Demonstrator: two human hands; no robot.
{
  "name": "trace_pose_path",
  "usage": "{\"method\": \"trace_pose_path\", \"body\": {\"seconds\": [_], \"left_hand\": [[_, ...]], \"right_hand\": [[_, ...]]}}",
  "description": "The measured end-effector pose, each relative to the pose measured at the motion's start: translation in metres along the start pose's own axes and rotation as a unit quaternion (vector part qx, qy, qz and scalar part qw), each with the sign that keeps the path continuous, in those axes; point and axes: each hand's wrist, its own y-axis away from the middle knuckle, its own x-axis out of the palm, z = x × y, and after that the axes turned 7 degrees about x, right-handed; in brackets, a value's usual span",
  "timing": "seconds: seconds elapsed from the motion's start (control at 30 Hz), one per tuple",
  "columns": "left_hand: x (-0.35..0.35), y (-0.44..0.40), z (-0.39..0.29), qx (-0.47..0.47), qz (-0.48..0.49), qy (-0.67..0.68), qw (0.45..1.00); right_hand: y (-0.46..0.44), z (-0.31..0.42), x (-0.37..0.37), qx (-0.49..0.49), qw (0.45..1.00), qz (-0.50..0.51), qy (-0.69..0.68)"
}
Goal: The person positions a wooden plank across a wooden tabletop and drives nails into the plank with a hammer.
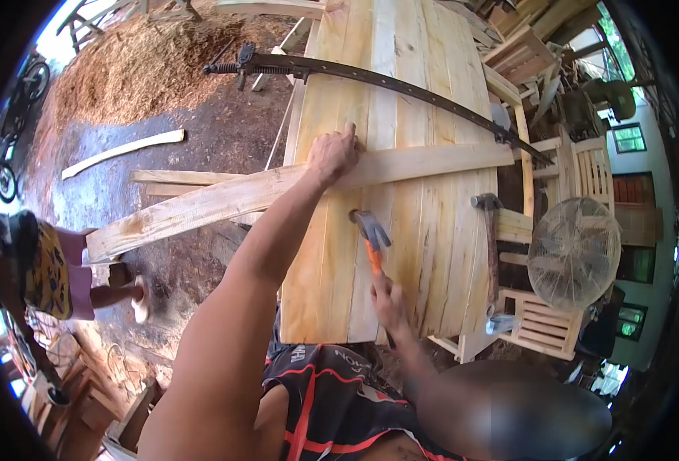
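Observation:
My left hand (333, 156) is closed over the far edge of a long pale wooden board (431, 163). That board lies crosswise over a tabletop of joined planks (424, 276), and its left end sticks out well past the tabletop's side. In my right hand (391, 304) is a claw hammer (372, 238) with an orange handle. Its metal head is over the planks, on the near side of the board; whether it touches them I cannot tell. Beyond my left hand, a long dark metal bar clamp (401, 87) spans the tabletop.
A second hammer (490, 230) lies along the tabletop's right edge. Further right stand a round fan (574, 252) and wooden chair frames (543, 326). At left, a person (55, 269) stands by the board's overhanging end. Wood shavings (147, 69) are heaped on the floor.

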Motion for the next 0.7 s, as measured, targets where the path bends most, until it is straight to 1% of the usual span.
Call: {"method": "trace_pose_path", "body": {"seconds": [0.03,0.07,0.1,0.2,0.27,0.3,0.33,0.37,0.4,0.43,0.47,0.5,0.53,0.57,0.63,0.67,0.7], "left_hand": [[0.008,0.004,0.002,0.006,0.01,0.001,1.0],[0.002,-0.007,0.007,0.01,0.003,-0.002,1.0],[-0.005,-0.013,0.01,0.01,-0.003,-0.004,1.0],[-0.003,-0.007,0.003,0.004,-0.005,0.015,1.0],[-0.01,-0.005,-0.001,0.0,0.006,0.019,1.0],[-0.012,-0.005,-0.002,0.0,0.009,0.021,1.0],[-0.011,-0.004,-0.001,0.0,0.011,0.02,1.0],[-0.01,-0.005,-0.001,-0.003,0.014,0.015,1.0],[-0.011,-0.006,-0.002,-0.005,0.015,0.011,1.0],[-0.013,-0.006,-0.002,-0.002,0.01,0.009,1.0],[-0.015,-0.006,-0.002,0.002,-0.004,0.018,1.0],[-0.013,-0.001,-0.005,0.01,-0.012,0.028,0.999],[-0.008,0.0,-0.005,0.026,-0.008,0.024,0.999],[-0.008,-0.012,0.003,0.025,-0.013,-0.005,1.0],[0.018,0.006,0.006,0.025,0.016,-0.027,0.999],[0.022,-0.003,0.009,0.033,0.011,-0.029,0.999],[0.024,-0.009,0.019,0.036,0.003,-0.039,0.999]], "right_hand": [[-0.01,0.031,0.005,0.078,0.991,0.016,-0.111],[-0.021,0.051,-0.005,0.147,0.97,0.026,-0.19],[-0.025,0.068,-0.017,0.222,0.937,0.043,-0.264],[-0.014,0.096,-0.075,0.073,0.924,-0.028,-0.375],[-0.004,0.132,-0.11,-0.056,0.904,-0.091,-0.413],[-0.006,0.151,-0.121,-0.138,0.893,-0.138,-0.406],[-0.007,0.146,-0.111,-0.137,0.892,-0.138,-0.407],[-0.009,0.128,-0.086,-0.192,0.852,-0.117,-0.474],[-0.009,0.093,-0.058,-0.191,0.853,-0.106,-0.473],[-0.006,0.051,-0.027,-0.074,0.917,-0.076,-0.384],[-0.009,0.017,-0.002,0.073,0.981,-0.009,-0.177],[-0.016,0.014,0.011,0.218,0.957,0.05,-0.186],[-0.004,0.034,0.004,0.255,0.941,0.029,-0.219],[-0.014,0.059,-0.013,0.267,0.932,0.016,-0.244],[-0.01,0.071,-0.038,0.26,0.898,-0.018,-0.355],[-0.008,0.094,-0.061,0.247,0.885,-0.046,-0.393],[-0.005,0.077,-0.071,0.145,0.911,-0.072,-0.378]]}}
